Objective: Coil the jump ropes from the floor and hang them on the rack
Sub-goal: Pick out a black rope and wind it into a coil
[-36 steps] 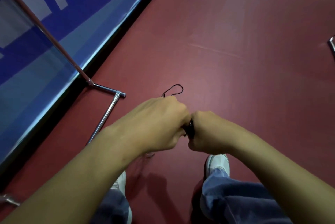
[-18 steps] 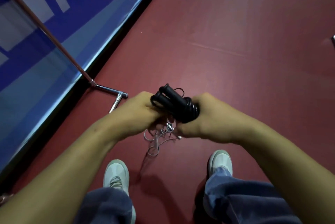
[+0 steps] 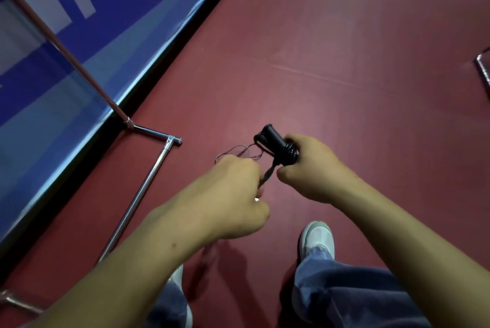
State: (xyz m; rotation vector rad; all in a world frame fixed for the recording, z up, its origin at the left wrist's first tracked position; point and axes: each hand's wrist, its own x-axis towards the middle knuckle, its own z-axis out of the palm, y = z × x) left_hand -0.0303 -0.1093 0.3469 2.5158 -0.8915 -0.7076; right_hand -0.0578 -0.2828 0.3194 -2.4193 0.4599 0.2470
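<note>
Jump rope (image 3: 277, 144) is hanging in mid-air over the red floor (image 3: 344, 75), between both hands: two black handles lying side by side, cord wound round their near end. Right hand (image 3: 315, 171) is gripping that bundle, fingers curled round it. Left hand (image 3: 233, 195) is holding the twisted cord just below the handles, fingers closed on it. Thin loose loops (image 3: 236, 151) are sticking out past its knuckles. Rack (image 3: 143, 189) base tube is lying on the floor to the left, well apart from the rope, beside a blue wall panel (image 3: 79, 62). White shoe (image 3: 318, 240) is showing below the right hand.
</note>
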